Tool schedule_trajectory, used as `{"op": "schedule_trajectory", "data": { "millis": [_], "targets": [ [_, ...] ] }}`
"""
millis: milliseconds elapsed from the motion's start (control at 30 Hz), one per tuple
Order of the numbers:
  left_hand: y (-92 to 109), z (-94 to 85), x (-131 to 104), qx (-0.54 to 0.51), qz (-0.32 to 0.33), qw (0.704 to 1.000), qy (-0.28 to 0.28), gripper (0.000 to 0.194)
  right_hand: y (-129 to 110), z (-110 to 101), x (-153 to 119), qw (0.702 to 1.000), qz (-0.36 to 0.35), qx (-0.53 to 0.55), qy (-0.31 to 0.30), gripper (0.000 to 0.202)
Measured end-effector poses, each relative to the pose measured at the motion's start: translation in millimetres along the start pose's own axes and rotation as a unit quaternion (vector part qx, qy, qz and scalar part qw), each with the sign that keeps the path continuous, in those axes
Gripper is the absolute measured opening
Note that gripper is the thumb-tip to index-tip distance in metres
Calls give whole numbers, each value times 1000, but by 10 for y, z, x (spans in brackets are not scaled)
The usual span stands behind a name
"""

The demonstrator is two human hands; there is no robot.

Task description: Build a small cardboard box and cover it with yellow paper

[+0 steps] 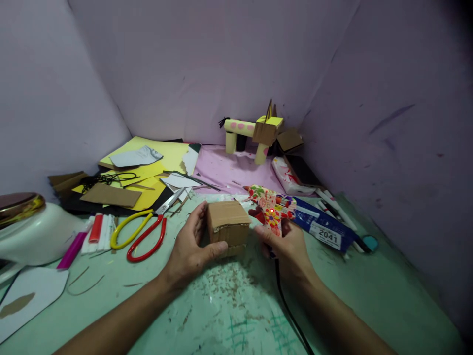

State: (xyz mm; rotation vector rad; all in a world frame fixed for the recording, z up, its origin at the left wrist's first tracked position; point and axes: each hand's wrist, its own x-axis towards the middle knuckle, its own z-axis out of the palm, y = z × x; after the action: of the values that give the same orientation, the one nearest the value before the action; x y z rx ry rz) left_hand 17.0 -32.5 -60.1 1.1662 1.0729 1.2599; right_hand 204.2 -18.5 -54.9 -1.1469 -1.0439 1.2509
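My left hand [194,240] is closed around the left side of a small cardboard box [229,222], with the thumb across its front face. The box rests on the green tabletop, or just above it; I cannot tell which. In my right hand [286,246] is a flower-patterned glue gun [272,211], its nozzle pointing away to the upper left and a red light lit on its body. A black cord [283,291] runs from its handle toward the front edge. Brown crumbs are scattered on the table below the box.
Scissors [144,231] with yellow and red handles lie on the left, beside markers [96,228]. Yellow paper [148,195] and cardboard scraps are piled behind them. A paper animal figure [244,129] stands at the back. A blue packet [323,224] lies to the right.
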Motion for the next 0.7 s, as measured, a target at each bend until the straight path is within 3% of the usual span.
{"op": "schedule_trajectory", "data": {
  "millis": [200,467,700],
  "targets": [
    [-50,-5,-22,-5,35,999,-25,88,0,61,-20,998,-21,-49,-21,45],
    [-96,7,-58,27,30,998,-47,95,-24,204,-67,998,-35,-45,-17,54],
    [-30,-25,-23,-1,48,999,12,87,-7,32,-9,992,-6,-119,41,30]
  ]
}}
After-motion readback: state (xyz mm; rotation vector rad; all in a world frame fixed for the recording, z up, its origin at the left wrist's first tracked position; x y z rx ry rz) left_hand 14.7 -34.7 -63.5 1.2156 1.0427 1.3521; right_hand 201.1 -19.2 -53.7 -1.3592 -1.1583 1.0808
